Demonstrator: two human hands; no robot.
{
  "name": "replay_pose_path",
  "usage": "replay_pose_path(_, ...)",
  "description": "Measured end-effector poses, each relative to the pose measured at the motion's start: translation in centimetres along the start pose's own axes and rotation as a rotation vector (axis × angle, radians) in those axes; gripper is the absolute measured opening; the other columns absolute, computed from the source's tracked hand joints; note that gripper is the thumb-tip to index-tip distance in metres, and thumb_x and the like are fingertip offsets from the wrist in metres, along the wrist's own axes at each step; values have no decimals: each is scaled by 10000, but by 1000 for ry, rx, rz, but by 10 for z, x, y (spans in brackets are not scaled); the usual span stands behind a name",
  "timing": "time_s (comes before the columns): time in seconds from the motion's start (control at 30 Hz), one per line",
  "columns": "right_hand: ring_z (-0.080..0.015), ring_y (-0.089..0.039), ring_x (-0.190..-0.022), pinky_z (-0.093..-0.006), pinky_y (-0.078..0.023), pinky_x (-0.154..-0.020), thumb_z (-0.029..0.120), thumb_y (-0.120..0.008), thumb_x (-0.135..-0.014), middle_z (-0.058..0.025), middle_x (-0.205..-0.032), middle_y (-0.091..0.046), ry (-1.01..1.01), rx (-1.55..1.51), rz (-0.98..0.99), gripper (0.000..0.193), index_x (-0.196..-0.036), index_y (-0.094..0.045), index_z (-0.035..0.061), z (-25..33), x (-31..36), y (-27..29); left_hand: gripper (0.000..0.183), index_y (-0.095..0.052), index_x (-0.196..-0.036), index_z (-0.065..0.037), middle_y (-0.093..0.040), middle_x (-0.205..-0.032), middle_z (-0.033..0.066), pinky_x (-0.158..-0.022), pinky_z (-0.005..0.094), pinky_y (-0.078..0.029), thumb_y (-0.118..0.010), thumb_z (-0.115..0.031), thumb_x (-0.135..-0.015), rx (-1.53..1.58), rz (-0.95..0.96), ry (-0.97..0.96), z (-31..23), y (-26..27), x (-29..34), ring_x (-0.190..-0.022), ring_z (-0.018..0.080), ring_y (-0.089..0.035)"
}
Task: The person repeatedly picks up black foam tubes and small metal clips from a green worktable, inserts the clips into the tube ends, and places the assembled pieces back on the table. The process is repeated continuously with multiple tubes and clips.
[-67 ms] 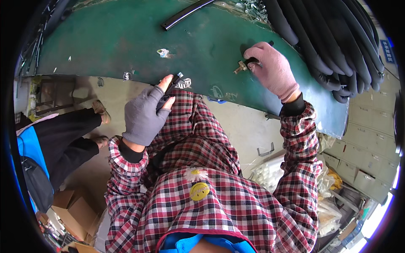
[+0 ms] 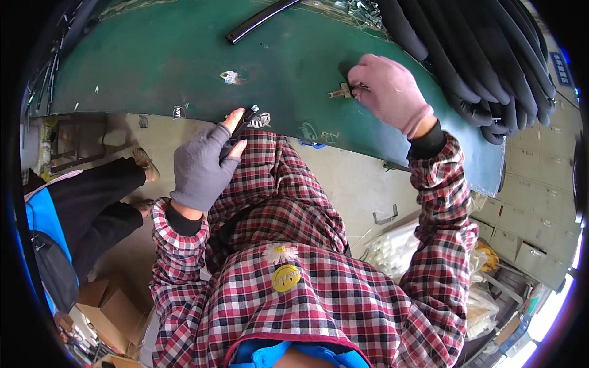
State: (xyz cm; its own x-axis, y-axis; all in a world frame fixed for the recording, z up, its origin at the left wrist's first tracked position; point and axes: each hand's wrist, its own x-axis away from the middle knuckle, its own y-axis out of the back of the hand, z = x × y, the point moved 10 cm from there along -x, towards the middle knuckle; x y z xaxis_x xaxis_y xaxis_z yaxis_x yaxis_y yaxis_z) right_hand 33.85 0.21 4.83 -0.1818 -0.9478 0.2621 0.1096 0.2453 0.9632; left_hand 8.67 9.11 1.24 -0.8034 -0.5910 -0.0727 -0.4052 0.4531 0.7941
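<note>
My left hand (image 2: pixel 204 161), in a grey glove with bare thumb and fingertip showing, is closed around a slim black bar (image 2: pixel 246 120) just off the bench's near edge. The bar points up and away, with a small shiny piece at its far end; its lower part is hidden by the hand. Over the green bench, my right hand (image 2: pixel 391 92), in a pink glove, is closed on a small tool with a dull brass-coloured metal head (image 2: pixel 340 91). The head sticks out to the left of the fingers; the palm hides the rest.
A long black curved bar (image 2: pixel 261 23) lies at the back of the green bench (image 2: pixel 165 55). Small metal parts (image 2: pixel 362 13) are heaped at the far edge. Dark padded tubes (image 2: pixel 466 61) pile up on the right. At left stands another person (image 2: pixel 101 196), near a cardboard box (image 2: pixel 113 313).
My right hand has shifted slightly up and to the left with the tool, and its black rear end no longer shows. The view has shifted a little; my left hand keeps its grip.
</note>
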Motion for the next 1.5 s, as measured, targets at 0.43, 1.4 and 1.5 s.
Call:
replay_pose_path(0.43, -330, -643, -867, -394, -537, -778, 32, -683, -808, -93, -996, -654, 7, -198, -582, 160, -925, -577, 61, 22, 63, 0, 489, -644, -1360, -233, -661, -859, 61, -616, 392, -526, -739, -242, -880, -36, -102, -55, -4, 5, -2, -713, 269, -660)
replay_pose_path(1.4, -237, -629, -659, -352, -498, -626, 330, -683, -940, -99, -721, -632, 315, -659, 347, 247, -973, -744, 92, 89, -28, 9, 520, -636, -1379, -229, -522, -723, 48, -519, 387, -458, -749, -273, -873, -155, -41, -122, -37, 22, 13, -599, 241, -576)
replay_pose_path(1.5, -237, -626, -662, -354, -496, -631, 354, -681, -939, -101, -723, -629, 282, -642, 386, 271, -973, -742, 92, 89, -28, 3, 520, -636, -1379, -225, -517, -721, 51, -518, 391, -453, -746, -277, -874, -165, -44, -139, -37, 21, 15, -594, 245, -572)
